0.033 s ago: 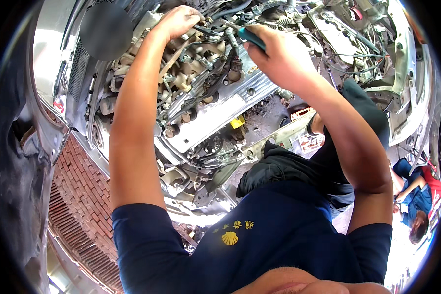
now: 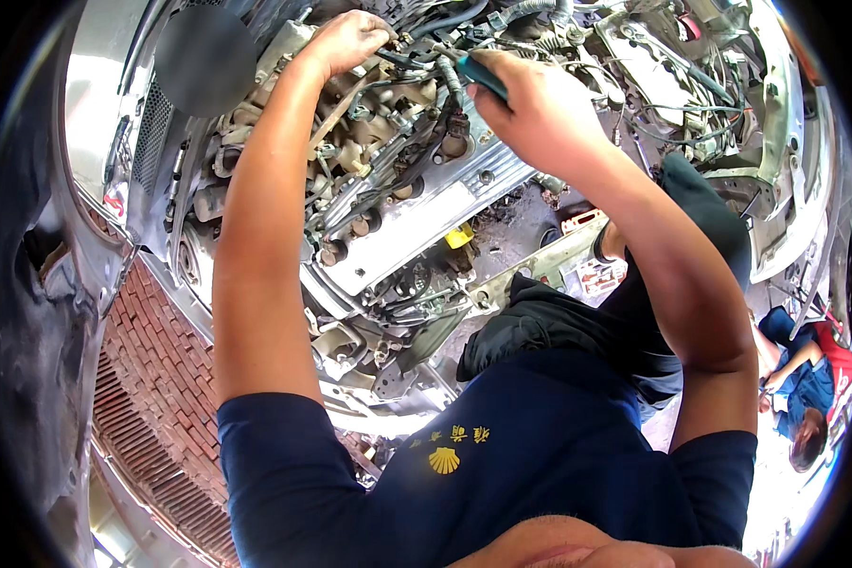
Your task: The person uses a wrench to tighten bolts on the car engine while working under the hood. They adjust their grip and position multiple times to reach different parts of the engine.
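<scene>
At the top of the engine bay, my left hand (image 2: pixel 350 40) has its fingers pinched together at a small fitting among the wires and hoses. What lies between the fingertips is too small to make out. My right hand (image 2: pixel 540 106) is closed around a teal-handled hand tool (image 2: pixel 485 78). Its metal end points left toward the same spot, and my palm hides part of its handle. Below both hands lies the engine (image 2: pixel 426 222), with a silver cover strip and dark wiring (image 2: pixel 417 170) across it.
A yellow cap (image 2: pixel 459 236) sits by the engine's near edge. Hoses and a metal body frame (image 2: pixel 776 170) stand at the right. Brick paving (image 2: pixel 161 341) shows at lower left. Another person (image 2: pixel 805 388) is in the background at far right.
My right hand and the teal-handled tool have shifted very slightly to the left. The left hand stays in place.
</scene>
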